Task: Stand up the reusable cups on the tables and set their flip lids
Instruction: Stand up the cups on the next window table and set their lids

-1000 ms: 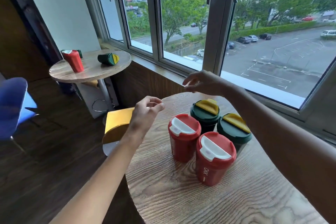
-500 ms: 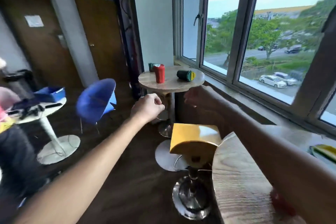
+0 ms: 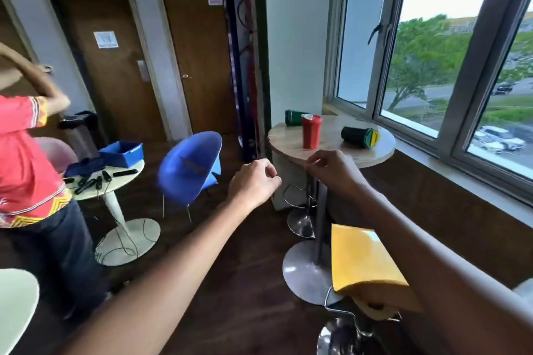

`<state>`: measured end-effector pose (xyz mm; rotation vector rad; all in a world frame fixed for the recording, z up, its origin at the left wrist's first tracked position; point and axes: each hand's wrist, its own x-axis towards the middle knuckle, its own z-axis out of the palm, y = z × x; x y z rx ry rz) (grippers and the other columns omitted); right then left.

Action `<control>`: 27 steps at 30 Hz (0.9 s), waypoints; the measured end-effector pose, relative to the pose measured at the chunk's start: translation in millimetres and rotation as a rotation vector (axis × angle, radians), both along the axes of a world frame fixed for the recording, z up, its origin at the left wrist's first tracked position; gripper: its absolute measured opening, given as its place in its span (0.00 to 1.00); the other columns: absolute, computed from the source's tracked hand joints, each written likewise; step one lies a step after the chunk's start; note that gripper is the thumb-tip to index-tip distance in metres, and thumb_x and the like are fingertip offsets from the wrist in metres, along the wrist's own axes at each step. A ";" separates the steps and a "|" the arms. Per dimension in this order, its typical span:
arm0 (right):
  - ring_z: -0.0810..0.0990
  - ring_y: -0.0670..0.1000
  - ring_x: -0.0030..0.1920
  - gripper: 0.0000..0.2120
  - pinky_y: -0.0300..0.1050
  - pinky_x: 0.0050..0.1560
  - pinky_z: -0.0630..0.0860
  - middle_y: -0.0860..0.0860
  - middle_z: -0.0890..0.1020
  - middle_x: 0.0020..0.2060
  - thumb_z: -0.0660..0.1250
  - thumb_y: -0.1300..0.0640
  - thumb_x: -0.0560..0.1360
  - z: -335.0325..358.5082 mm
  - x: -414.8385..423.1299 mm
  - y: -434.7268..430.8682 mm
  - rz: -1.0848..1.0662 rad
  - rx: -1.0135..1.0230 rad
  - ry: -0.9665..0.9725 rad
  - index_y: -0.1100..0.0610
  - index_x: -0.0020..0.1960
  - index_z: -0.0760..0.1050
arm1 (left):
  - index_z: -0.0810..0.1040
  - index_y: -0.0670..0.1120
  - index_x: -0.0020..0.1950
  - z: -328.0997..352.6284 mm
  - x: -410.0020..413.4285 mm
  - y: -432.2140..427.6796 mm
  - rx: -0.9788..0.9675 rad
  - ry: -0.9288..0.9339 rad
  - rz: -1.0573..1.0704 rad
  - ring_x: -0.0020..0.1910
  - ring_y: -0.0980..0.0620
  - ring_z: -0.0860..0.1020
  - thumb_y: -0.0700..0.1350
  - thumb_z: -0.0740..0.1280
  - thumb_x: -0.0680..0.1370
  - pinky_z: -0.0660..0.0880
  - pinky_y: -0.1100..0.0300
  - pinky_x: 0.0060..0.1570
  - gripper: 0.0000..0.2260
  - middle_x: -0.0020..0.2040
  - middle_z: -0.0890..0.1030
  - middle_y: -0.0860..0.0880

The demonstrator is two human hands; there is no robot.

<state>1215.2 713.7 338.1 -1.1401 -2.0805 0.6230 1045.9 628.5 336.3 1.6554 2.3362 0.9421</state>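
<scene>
Green cup (image 3: 359, 137) lies sideways, lid facing right.

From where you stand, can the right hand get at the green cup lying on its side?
Probably yes: the right hand hovers empty at the table's near edge, nothing between it and the green cup.

Round wooden table (image 3: 291, 140) bears upright red cup (image 3: 311, 131), two toppled green cups (image 3: 359, 137).
</scene>
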 end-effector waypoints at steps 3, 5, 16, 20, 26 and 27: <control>0.82 0.50 0.44 0.04 0.41 0.45 0.74 0.49 0.85 0.42 0.70 0.53 0.71 -10.5 -32.6 51.8 -0.019 -0.018 0.033 0.46 0.45 0.82 | 0.81 0.51 0.48 -6.3 -29.7 53.0 0.012 0.008 -0.024 0.51 0.46 0.81 0.49 0.70 0.73 0.77 0.53 0.52 0.06 0.49 0.85 0.50; 0.83 0.50 0.45 0.03 0.44 0.49 0.78 0.49 0.86 0.41 0.71 0.52 0.71 -15.0 -55.2 93.4 -0.039 -0.024 0.057 0.45 0.43 0.82 | 0.81 0.50 0.50 -7.1 -50.3 93.8 0.018 0.023 -0.042 0.51 0.47 0.81 0.49 0.70 0.74 0.78 0.54 0.51 0.07 0.50 0.85 0.50; 0.82 0.53 0.44 0.03 0.44 0.48 0.76 0.52 0.84 0.43 0.71 0.56 0.72 -4.6 -148.7 295.2 -0.207 -0.032 0.169 0.51 0.45 0.82 | 0.81 0.49 0.51 -2.7 -162.2 301.3 0.005 -0.031 -0.148 0.50 0.51 0.81 0.48 0.70 0.75 0.73 0.61 0.45 0.07 0.49 0.84 0.52; 0.84 0.52 0.43 0.02 0.47 0.48 0.79 0.53 0.85 0.42 0.71 0.56 0.73 -6.6 -165.8 349.7 -0.305 0.053 0.201 0.52 0.46 0.82 | 0.81 0.48 0.52 -16.5 -194.7 374.6 0.010 -0.062 -0.240 0.48 0.52 0.80 0.47 0.70 0.75 0.74 0.60 0.45 0.08 0.50 0.83 0.51; 0.82 0.49 0.42 0.06 0.40 0.42 0.74 0.51 0.84 0.43 0.72 0.57 0.73 -20.8 -188.8 409.7 -0.489 0.057 0.160 0.57 0.49 0.83 | 0.81 0.49 0.54 -38.3 -233.5 483.2 0.016 -0.050 -0.436 0.52 0.49 0.81 0.48 0.70 0.75 0.79 0.53 0.52 0.08 0.51 0.84 0.50; 0.82 0.49 0.43 0.06 0.40 0.42 0.74 0.50 0.84 0.43 0.72 0.56 0.73 -24.6 -190.9 416.2 -0.521 0.043 0.143 0.57 0.50 0.83 | 0.81 0.49 0.54 -40.2 -238.0 498.1 0.010 -0.053 -0.477 0.52 0.49 0.81 0.48 0.70 0.75 0.79 0.54 0.52 0.08 0.52 0.83 0.50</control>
